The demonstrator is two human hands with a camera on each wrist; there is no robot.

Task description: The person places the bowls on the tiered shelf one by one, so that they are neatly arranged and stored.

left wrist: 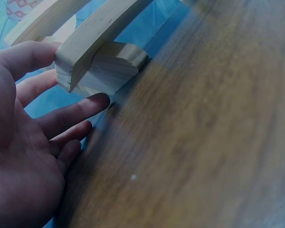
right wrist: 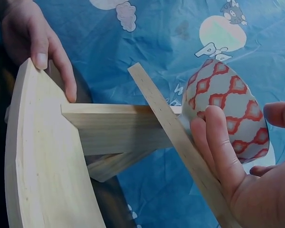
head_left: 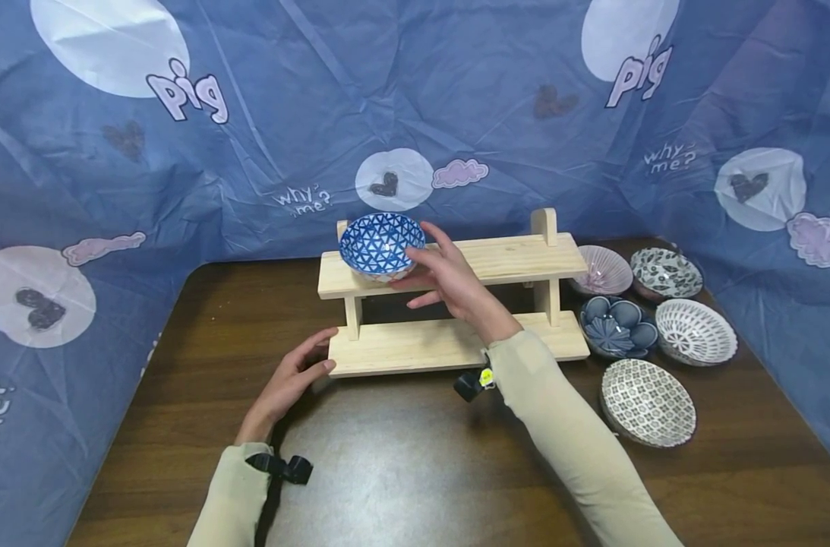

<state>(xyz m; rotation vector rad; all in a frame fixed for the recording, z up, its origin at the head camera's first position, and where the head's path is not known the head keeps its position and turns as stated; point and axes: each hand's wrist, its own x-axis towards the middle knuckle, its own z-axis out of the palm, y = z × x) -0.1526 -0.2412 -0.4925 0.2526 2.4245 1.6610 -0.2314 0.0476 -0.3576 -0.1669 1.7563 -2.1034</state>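
Note:
A two-tier wooden shelf [head_left: 401, 346] stands on the table. Over the left end of its upper tier is a bowl [head_left: 380, 241], blue triangles inside; its white outside with red diamonds shows in the right wrist view [right wrist: 232, 95]. My right hand [head_left: 452, 281] holds this bowl by its right side, fingers and thumb around it. Whether the bowl's base touches the board cannot be told. My left hand [head_left: 288, 384] grips the left end of the lower tier, thumb at the front edge. In the left wrist view, several fingers [left wrist: 76, 114] hang off the wood.
Right of the shelf sit several bowls: a pinkish one [head_left: 602, 270], a leaf-patterned one [head_left: 666, 273], a blue flower-shaped one [head_left: 616, 327], a white striped one [head_left: 696, 332] and a grey-patterned one [head_left: 648, 403]. Blue printed cloth [head_left: 264, 137] hangs behind the brown table [head_left: 387, 456].

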